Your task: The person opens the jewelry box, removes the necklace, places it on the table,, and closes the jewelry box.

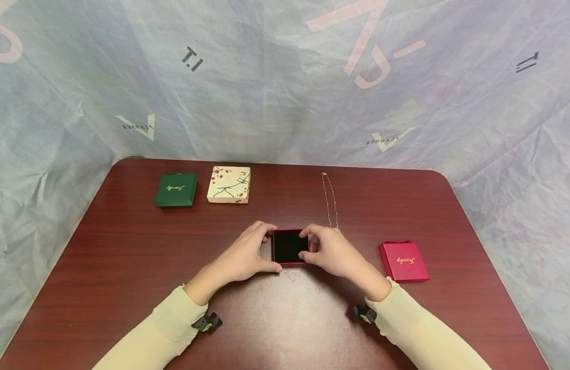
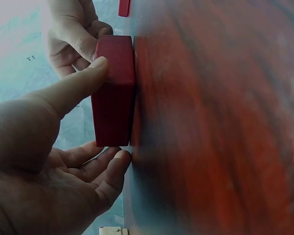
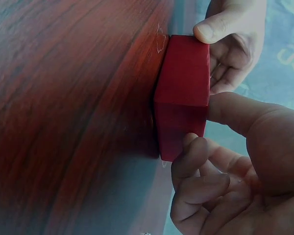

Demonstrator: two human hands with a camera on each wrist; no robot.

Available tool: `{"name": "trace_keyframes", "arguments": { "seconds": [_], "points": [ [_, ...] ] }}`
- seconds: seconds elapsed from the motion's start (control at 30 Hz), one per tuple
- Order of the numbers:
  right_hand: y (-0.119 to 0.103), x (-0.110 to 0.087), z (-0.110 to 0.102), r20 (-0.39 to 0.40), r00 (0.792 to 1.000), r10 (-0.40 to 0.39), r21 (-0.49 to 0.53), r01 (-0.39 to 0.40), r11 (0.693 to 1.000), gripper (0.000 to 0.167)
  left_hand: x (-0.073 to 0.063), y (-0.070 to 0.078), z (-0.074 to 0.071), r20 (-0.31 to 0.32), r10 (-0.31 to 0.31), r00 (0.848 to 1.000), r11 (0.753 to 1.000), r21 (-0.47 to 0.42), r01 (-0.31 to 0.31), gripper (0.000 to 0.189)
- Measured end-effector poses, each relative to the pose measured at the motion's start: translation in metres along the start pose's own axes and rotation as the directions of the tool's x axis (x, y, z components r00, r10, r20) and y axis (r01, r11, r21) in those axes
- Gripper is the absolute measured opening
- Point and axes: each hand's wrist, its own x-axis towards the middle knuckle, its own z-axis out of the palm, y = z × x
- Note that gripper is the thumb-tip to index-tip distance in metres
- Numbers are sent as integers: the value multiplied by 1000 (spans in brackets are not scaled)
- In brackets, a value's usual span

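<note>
Left hand [image 1: 249,254] part-open, gripping box [image 2: 112,115] midway between side edges of tabletop [image 1: 285,318]. Right hand [image 1: 332,250] curled, holding its right rim; best keep pad [image 1: 286,246] level, pressure even.

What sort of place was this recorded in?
Probably a makeshift recording booth: creased, printed cloth hangs behind and on both sides of a wood-grain table, with small black wrist devices in view.

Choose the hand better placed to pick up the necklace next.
Probably the right hand: its knuckles lie by the near end of the necklace, while the left hand is across the open red box, farther off.
</note>
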Motion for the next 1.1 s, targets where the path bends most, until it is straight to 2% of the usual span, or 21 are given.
{"name": "trace_keyframes", "arguments": {
  "seconds": [0.63, 0.87, 1.1],
  "points": [
    [-1, 4, 3, 30, 998, 52, -77, -49, 996, 36, 0, 2, 0, -4, 3, 1000, 1000, -9, -3, 88],
    [0, 3, 1, 38, 999, 13, -65, -11, 998, 36, 0, 2, 0, -3, 4, 1000, 1000, -13, -4, 89],
    [1, -5, -10, 43, 998, -40, -25, 41, 999, 39, -1, 2, 0, -3, 3, 1000, 1000, -10, -3, 88]
  ]
}}
